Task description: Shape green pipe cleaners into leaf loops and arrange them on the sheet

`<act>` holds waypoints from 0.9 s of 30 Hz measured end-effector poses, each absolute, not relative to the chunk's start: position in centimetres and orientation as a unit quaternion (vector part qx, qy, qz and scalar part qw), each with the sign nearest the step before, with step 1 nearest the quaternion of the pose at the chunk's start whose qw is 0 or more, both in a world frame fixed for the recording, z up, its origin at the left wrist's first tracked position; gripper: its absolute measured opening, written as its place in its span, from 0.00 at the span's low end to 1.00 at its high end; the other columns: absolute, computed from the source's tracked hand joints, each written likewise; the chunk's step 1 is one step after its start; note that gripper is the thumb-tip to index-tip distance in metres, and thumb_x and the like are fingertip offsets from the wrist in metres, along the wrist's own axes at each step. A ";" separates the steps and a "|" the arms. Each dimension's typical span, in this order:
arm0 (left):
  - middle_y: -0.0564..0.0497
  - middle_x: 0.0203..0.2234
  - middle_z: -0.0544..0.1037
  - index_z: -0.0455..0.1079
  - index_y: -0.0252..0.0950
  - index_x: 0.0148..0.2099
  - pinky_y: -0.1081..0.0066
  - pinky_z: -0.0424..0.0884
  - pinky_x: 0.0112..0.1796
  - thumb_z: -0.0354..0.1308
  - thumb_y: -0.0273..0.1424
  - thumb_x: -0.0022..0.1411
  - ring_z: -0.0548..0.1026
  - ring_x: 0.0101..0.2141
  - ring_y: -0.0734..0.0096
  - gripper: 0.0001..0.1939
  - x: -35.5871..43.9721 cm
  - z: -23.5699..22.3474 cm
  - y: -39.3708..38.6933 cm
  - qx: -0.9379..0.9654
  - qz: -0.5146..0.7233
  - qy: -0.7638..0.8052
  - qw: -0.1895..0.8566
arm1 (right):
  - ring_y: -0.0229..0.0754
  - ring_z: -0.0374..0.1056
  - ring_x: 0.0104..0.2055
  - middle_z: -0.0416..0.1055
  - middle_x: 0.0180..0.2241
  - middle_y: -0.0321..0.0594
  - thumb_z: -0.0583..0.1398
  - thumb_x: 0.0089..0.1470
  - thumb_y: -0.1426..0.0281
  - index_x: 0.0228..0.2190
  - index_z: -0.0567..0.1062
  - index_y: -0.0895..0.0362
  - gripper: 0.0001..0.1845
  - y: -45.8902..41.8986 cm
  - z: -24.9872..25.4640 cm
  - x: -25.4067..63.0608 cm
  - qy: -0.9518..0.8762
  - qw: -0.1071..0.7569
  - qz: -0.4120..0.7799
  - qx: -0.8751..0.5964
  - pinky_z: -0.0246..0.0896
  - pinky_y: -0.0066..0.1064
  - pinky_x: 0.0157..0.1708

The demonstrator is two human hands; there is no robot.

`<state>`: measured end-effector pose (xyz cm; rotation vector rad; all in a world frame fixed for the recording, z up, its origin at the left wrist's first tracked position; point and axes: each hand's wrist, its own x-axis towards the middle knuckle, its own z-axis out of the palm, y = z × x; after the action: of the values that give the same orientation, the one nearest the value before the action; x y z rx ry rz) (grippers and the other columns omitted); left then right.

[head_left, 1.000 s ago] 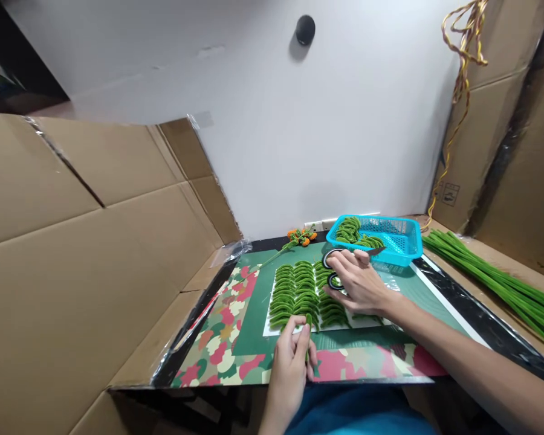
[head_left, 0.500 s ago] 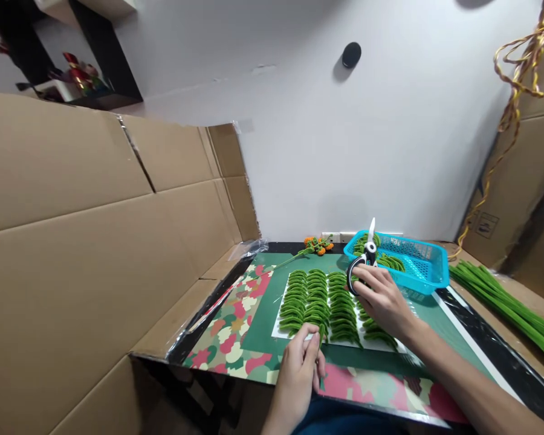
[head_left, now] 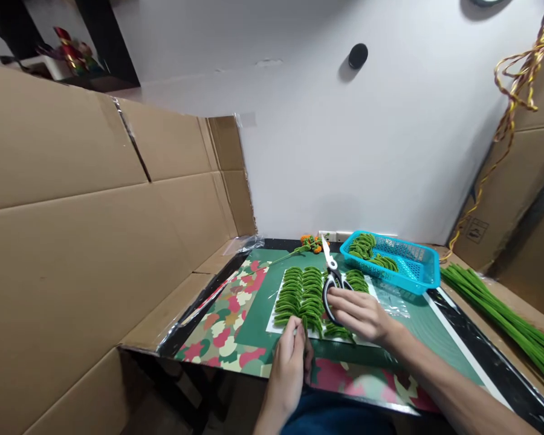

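Observation:
My left hand [head_left: 288,365] is closed in a pinch at the near edge of a white sheet [head_left: 274,327]. A fuzzy green chenille stem piece [head_left: 304,327] sticks up from its fingertips; the rest is hidden by the fingers. Scissors with black-and-white handles [head_left: 332,264] are in my right hand [head_left: 362,315], its fingers through the handle loops and the blade pointing up and away. Curved green pieces [head_left: 291,290] lie in stacked columns on the sheet. The scissors and right hand cover part of the columns on the right.
A blue plastic basket [head_left: 417,283] holding more curved green pieces stands at the back right. Long green stems [head_left: 494,308] lie in a bundle on the right. Behind the sheet is an orange flower stem [head_left: 311,243]. Cardboard walls [head_left: 176,223] enclose the left side.
My right hand has moved left and slightly nearer with the scissors, now over the sheet's columns. My left hand keeps its pinch, slightly shifted. The whole view has turned a little.

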<state>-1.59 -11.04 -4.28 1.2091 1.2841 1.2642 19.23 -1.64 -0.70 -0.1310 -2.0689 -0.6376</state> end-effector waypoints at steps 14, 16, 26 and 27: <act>0.60 0.22 0.72 0.61 0.41 0.46 0.81 0.59 0.16 0.53 0.53 0.73 0.66 0.13 0.79 0.20 -1.5 -4.3 -10.8 0.555 0.473 0.497 0.470 | 0.68 0.62 0.65 0.65 0.59 0.56 0.53 0.63 0.70 0.59 0.68 0.54 0.24 -1.6 0.2 22.7 -0.794 0.545 -0.065 -0.260 0.63 0.68 0.60; 0.60 0.23 0.73 0.61 0.41 0.47 0.82 0.58 0.16 0.53 0.52 0.74 0.66 0.14 0.80 0.19 -1.5 -4.4 -10.7 0.553 0.471 0.500 0.472 | 0.68 0.60 0.67 0.61 0.63 0.56 0.50 0.63 0.68 0.60 0.67 0.55 0.25 -2.0 0.3 22.4 -0.799 0.554 0.011 -0.234 0.65 0.68 0.60; 0.60 0.22 0.72 0.61 0.41 0.48 0.82 0.55 0.16 0.52 0.47 0.75 0.63 0.13 0.81 0.15 -1.3 -4.0 -11.1 0.552 0.469 0.490 0.485 | 0.62 0.66 0.67 0.67 0.58 0.54 0.61 0.68 0.68 0.50 0.71 0.50 0.09 -3.2 3.4 21.8 -0.689 0.663 0.194 -0.219 0.81 0.54 0.51; 0.60 0.22 0.72 0.61 0.41 0.48 0.82 0.55 0.16 0.52 0.47 0.75 0.63 0.13 0.81 0.15 -1.2 -4.0 -11.2 0.549 0.472 0.487 0.488 | 0.61 0.67 0.66 0.68 0.57 0.54 0.61 0.68 0.68 0.50 0.72 0.50 0.10 -3.2 3.6 21.9 -0.690 0.664 0.181 -0.222 0.83 0.52 0.49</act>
<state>-1.23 -11.16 -3.99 1.3333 1.1842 1.1483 21.93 -3.21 3.57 -0.5022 -1.5594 0.4095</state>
